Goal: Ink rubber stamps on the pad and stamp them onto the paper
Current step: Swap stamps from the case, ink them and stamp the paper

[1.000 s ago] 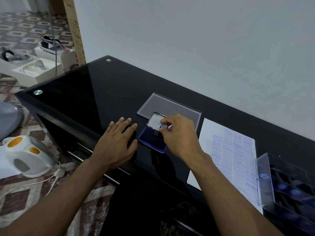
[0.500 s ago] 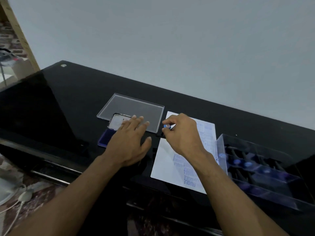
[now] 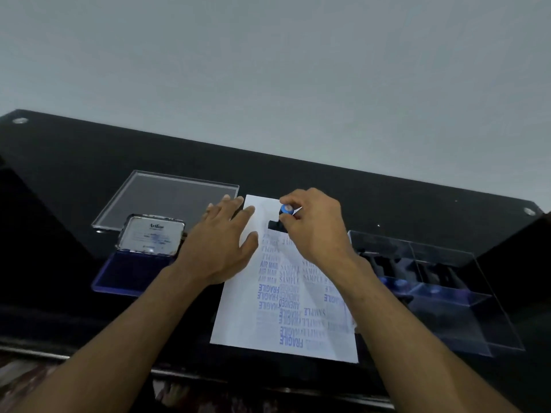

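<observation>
A white paper [image 3: 247, 317] covered with blue stamped words lies on the black glass table [image 3: 74, 162]. My right hand [image 3: 316, 225] pinches a rubber stamp [image 3: 281, 217] with a blue knob and black base, held down on the paper's upper part. With straight fingers, my left hand [image 3: 222, 239] lies flat across the paper's upper left edge. The blue ink pad [image 3: 134, 271] sits open at the left, its metal lid [image 3: 152, 235] tilted up.
A clear acrylic lid [image 3: 167, 195] lies behind the ink pad. A clear plastic box [image 3: 441, 293] with several stamps stands right of the paper. The table's front edge runs just below the paper. A grey wall rises behind the table.
My right hand carried the stamp from the ink pad over to the paper's top. My left hand moved from beside the pad onto the paper's left edge. The view swung right.
</observation>
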A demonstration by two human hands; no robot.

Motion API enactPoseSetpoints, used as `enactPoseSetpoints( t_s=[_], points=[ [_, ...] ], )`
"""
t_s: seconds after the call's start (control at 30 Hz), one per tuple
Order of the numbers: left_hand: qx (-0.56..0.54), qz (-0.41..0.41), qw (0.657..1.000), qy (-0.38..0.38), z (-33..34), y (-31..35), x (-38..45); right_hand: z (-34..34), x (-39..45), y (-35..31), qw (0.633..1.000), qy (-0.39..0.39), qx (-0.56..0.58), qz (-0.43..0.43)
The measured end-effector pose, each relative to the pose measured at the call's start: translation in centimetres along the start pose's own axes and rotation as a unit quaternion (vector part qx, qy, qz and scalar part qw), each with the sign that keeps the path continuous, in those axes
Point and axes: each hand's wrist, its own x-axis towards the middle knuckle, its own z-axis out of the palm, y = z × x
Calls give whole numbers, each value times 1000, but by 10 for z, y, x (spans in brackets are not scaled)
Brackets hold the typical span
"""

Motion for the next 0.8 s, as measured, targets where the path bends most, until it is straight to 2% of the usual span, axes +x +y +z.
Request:
enactPoseSetpoints(
  t_s=[0.37,0.8],
  points=[
    [36,30,999,-14,25,-13,39,13,34,10,999,-14,-22,-21],
    [62,46,997,-14,35,-19,41,29,43,14,999,-30,-22,-31]
  ],
)
